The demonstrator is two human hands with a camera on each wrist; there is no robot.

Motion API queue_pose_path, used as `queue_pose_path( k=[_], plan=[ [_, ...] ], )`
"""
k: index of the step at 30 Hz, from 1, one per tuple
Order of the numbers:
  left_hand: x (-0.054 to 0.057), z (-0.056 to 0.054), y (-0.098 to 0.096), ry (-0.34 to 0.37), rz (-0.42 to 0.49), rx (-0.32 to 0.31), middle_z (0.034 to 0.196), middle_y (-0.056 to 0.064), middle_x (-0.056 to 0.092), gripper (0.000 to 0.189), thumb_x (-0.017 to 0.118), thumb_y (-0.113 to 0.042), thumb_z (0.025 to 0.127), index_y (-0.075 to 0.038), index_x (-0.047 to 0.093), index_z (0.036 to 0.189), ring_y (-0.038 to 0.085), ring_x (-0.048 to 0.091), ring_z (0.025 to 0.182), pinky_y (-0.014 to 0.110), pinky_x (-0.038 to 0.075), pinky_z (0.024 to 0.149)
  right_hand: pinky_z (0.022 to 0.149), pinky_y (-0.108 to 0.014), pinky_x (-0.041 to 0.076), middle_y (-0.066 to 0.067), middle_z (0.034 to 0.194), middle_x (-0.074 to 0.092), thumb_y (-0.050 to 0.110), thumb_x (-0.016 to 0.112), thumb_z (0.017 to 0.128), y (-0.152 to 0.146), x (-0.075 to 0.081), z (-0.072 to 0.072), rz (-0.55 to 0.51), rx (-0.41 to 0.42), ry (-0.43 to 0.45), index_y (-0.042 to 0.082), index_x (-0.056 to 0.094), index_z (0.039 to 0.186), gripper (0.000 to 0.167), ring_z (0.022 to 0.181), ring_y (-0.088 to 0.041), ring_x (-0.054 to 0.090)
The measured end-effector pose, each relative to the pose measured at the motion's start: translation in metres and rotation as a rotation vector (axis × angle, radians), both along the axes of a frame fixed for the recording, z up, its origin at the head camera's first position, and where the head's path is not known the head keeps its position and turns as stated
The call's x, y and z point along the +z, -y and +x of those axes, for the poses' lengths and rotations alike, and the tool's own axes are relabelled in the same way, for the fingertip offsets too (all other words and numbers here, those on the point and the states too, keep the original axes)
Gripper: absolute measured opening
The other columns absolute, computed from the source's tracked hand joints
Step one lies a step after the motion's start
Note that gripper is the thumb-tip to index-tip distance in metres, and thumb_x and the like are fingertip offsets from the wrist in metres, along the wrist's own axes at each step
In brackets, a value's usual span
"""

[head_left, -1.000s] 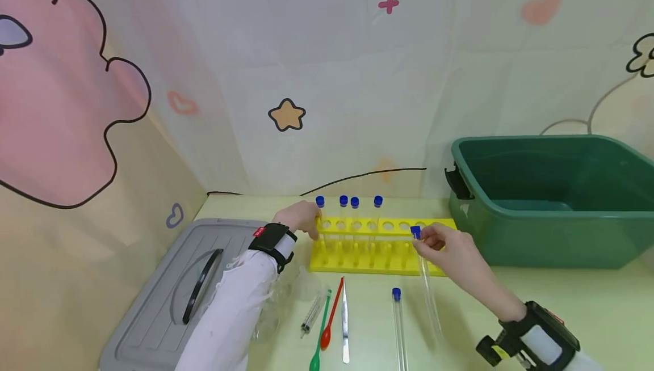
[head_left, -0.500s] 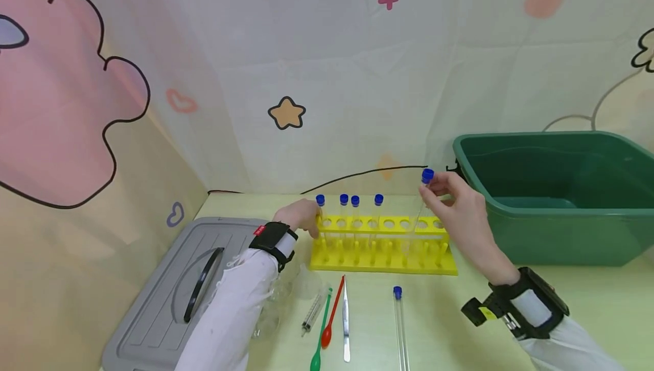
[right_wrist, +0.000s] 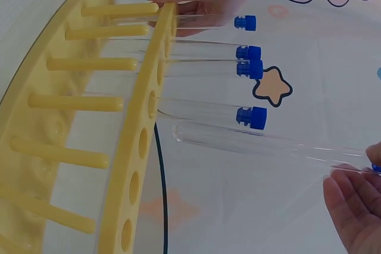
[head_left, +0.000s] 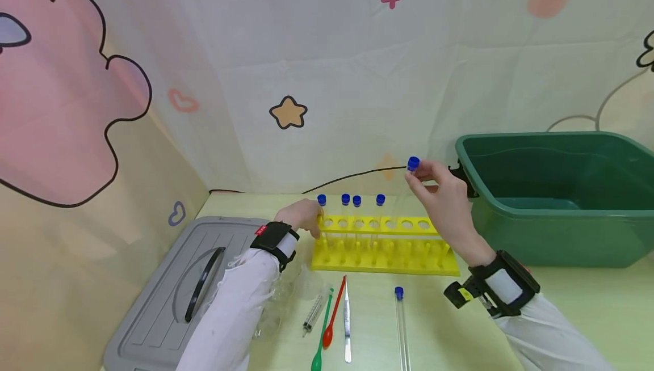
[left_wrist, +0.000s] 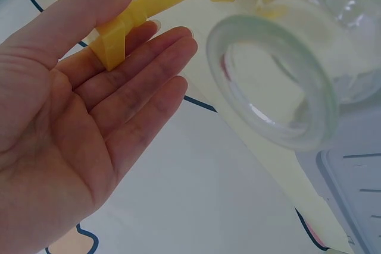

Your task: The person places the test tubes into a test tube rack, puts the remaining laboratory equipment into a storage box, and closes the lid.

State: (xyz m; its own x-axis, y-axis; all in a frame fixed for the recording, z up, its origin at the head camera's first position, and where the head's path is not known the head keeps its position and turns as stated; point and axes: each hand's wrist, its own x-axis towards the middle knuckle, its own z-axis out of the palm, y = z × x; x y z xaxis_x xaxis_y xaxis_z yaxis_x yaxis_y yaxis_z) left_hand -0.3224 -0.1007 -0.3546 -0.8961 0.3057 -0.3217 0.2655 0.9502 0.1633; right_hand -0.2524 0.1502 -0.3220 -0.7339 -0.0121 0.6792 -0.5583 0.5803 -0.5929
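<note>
My left hand (head_left: 301, 216) pinches the left end of a yellow test tube rack (head_left: 385, 269), thumb on one side and fingers on the other in the left wrist view. Several blue-capped test tubes (head_left: 380, 199) stand in the rack's left half. Raised behind the rack, my right hand (head_left: 447, 192) holds another clear test tube (right_wrist: 250, 141) just below its blue cap (head_left: 413, 163). The rounded bottom of that tube is out above the rack's holes, apart from them, in the right wrist view. One more capped tube (head_left: 402, 325) lies on the table in front.
A syringe (head_left: 314, 311), green spoon (head_left: 322, 331), red spoon (head_left: 332, 320) and tweezers (head_left: 347, 325) lie before the rack. Clear glassware (left_wrist: 274, 81) stands by my left forearm. A grey lid (head_left: 143, 314) is at left, a green bin (head_left: 552, 240) at right.
My right hand has lifted the test tube from in front of the rack to above it, then moved slightly left. My left hand stays at the rack's end.
</note>
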Motion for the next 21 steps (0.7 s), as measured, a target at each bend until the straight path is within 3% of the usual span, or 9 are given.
queue_pose_path(
  k=[5, 12, 21],
  plan=[
    [0.0, 0.0, -0.001, 0.008, 0.003, 0.01, 0.081, 0.003, 0.056, 0.042, 0.076, -0.015, 0.073, -0.007, 0.061, 0.112, 0.018, 0.054, 0.073, 0.03, 0.044, 0.064, 0.07, -0.019, 0.043, -0.01, 0.096, 0.059, 0.011, 0.06, 0.088, 0.001, -0.004, -0.007, -0.002, -0.002, 0.014, -0.002, 0.056, 0.104, 0.021, 0.086, -0.02, 0.054],
    [0.0, 0.001, -0.001, 0.007, 0.002, 0.004, 0.082, 0.003, 0.056, 0.042, 0.076, -0.015, 0.073, -0.007, 0.061, 0.111, 0.018, 0.053, 0.074, 0.03, 0.044, 0.065, 0.071, -0.037, 0.047, -0.012, 0.095, 0.059, 0.01, 0.06, 0.088, 0.002, -0.013, -0.015, 0.007, -0.016, 0.041, -0.002, 0.054, 0.104, 0.021, 0.085, -0.022, 0.054],
    [0.0, 0.001, 0.0, 0.0, -0.005, 0.002, 0.081, 0.002, 0.056, 0.041, 0.076, -0.016, 0.073, -0.007, 0.061, 0.111, 0.018, 0.053, 0.074, 0.029, 0.044, 0.065, 0.068, -0.04, 0.048, -0.014, 0.089, 0.06, 0.01, 0.06, 0.087, 0.003, -0.025, -0.023, 0.035, -0.017, 0.069, -0.003, 0.056, 0.1, 0.019, 0.08, -0.025, 0.054]
  ],
)
